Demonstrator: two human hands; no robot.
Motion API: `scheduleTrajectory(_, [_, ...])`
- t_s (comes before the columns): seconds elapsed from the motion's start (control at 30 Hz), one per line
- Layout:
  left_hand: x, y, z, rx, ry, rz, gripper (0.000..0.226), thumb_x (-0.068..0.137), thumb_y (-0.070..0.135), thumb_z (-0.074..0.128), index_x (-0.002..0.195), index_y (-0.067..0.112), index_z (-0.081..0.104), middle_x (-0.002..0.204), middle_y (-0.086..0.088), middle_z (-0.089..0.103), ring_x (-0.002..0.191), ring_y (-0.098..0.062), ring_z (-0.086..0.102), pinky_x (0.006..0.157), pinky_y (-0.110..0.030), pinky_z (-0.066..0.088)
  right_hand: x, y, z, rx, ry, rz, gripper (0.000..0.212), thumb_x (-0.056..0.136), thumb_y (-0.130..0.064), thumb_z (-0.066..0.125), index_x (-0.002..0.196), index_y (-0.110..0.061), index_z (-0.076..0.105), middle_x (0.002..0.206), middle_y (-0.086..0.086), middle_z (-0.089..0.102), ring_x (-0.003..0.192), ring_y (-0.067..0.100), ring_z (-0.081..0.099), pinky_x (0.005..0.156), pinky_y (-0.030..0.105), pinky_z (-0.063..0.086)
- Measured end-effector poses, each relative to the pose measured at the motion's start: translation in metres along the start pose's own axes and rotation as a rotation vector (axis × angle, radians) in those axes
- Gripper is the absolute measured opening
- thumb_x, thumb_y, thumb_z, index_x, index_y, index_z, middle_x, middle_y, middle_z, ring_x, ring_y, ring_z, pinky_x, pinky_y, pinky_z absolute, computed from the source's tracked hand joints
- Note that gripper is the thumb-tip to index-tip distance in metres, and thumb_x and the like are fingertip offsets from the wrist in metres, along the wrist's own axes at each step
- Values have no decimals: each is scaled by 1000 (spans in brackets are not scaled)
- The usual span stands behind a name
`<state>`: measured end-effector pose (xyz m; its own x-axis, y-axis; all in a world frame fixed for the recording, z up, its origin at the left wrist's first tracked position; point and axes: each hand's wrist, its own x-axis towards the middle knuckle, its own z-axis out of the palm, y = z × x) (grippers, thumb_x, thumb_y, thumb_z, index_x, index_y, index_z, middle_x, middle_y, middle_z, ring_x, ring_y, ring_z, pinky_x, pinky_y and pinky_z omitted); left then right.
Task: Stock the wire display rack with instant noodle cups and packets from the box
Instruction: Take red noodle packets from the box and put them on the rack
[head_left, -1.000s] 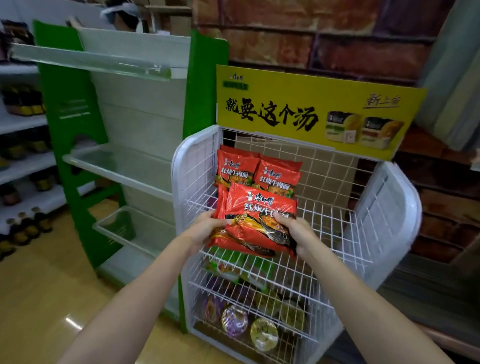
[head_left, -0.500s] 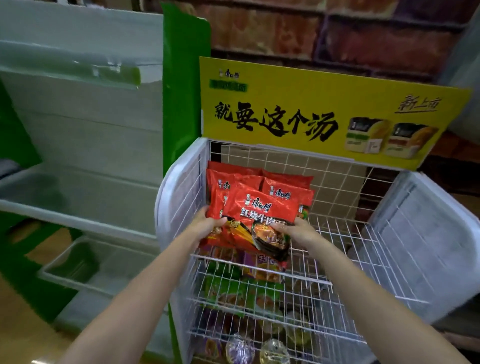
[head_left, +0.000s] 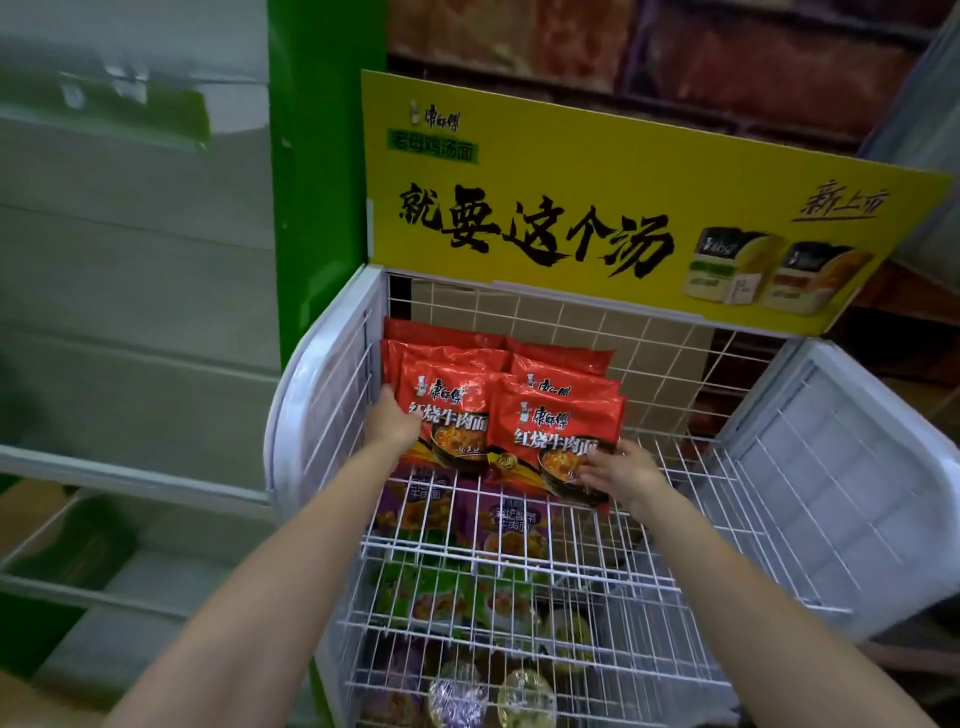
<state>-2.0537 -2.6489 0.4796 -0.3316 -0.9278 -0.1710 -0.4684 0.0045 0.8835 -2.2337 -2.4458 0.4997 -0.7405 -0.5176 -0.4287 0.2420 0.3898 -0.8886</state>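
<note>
a yellow sign (head_left: 623, 223) with black chinese lettering stands against a brick wall (head_left: 675, 62). to the left, a green shelf post (head_left: 322, 182) borders pale shelves (head_left: 130, 260).

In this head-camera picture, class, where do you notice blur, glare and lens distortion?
Head view: the green shelving at left is smeared by blur; glare shines on the red packets; the yellow sign and the wire rack bend from wide-angle distortion; both forearms near the bottom edge look soft.
</note>
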Motion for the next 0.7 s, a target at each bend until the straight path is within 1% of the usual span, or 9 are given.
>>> scheduleTrajectory(0.13, [-16, 14, 10, 143, 63, -112, 77, 88, 26, 63, 146, 5, 17, 150, -23, 19, 138, -40, 24, 112, -49, 27, -11, -4, -4, -14, -97, -16, 38, 92, 1, 52, 129, 5, 42, 125, 20, 57, 116, 31, 57, 99, 37, 47])
scheduleTrajectory(0.3, [-52, 36, 22, 159, 125, -122, 92, 87, 26, 65, 148, 2, 1, 152, -22, 7, 139, -39, 17, 112, -45, 22, -30, -2, -19, -5, -165, -29, 45, 91, -2, 57, 133, 0, 39, 128, 16, 56, 117, 31, 56, 101, 42, 46])
scheduleTrajectory(0.37, [-72, 46, 32, 190, 106, -27, 84, 86, 22, 64, 148, 3, 10, 151, -21, 12, 138, -37, 18, 112, -44, 23, -39, -4, -29, 2, -164, -61, 52, 91, -2, 57, 138, -2, 34, 129, 17, 54, 117, 31, 55, 97, 43, 48])
scheduleTrajectory(0.43, [-92, 56, 47, 205, 17, 98, 63, 87, 18, 62, 140, 4, 31, 143, -20, 31, 131, -34, 34, 108, -40, 32, -52, -8, -40, -27, -158, -96, 47, 93, -3, 55, 136, -3, 36, 124, 16, 56, 111, 29, 58, 89, 40, 53])
scheduleTrajectory(0.5, [-118, 68, 65, 165, -124, 182, 33, 89, 16, 58, 121, 8, 53, 127, -12, 54, 111, -26, 54, 94, -33, 46, -64, -11, -55, -81, -162, -132, 37, 94, -5, 53, 130, -1, 43, 112, 14, 61, 95, 24, 63, 78, 34, 55])
scheduleTrajectory(0.53, [-133, 75, 74, 125, -194, 204, 16, 91, 14, 55, 106, 10, 61, 116, -9, 60, 103, -23, 58, 88, -31, 47, -71, -11, -64, -97, -168, -150, 33, 94, -6, 52, 127, -1, 47, 108, 14, 63, 87, 21, 64, 74, 32, 55])
scheduleTrajectory(0.57, [-148, 83, 84, 90, -245, 236, 10, 93, 12, 53, 89, 13, 62, 107, -8, 63, 100, -22, 59, 86, -32, 47, -77, -11, -73, -100, -176, -169, 29, 95, -7, 52, 123, -2, 49, 102, 13, 64, 80, 20, 64, 70, 30, 55])
scheduleTrajectory(0.6, [-160, 91, 94, 64, -286, 256, 18, 93, 10, 52, 78, 15, 60, 100, -9, 64, 98, -23, 61, 86, -34, 48, -84, -10, -84, -97, -186, -192, 25, 95, -8, 52, 119, -3, 50, 95, 12, 64, 75, 18, 63, 66, 29, 54])
scheduleTrajectory(0.7, [-199, 113, 125, 16, -427, 266, 15, 91, 7, 53, 80, 16, 58, 92, -10, 63, 86, -24, 64, 81, -37, 53, -101, -7, -121, -99, -181, -263, 13, 94, -13, 55, 106, -9, 50, 80, 6, 64, 63, 14, 62, 55, 24, 51])
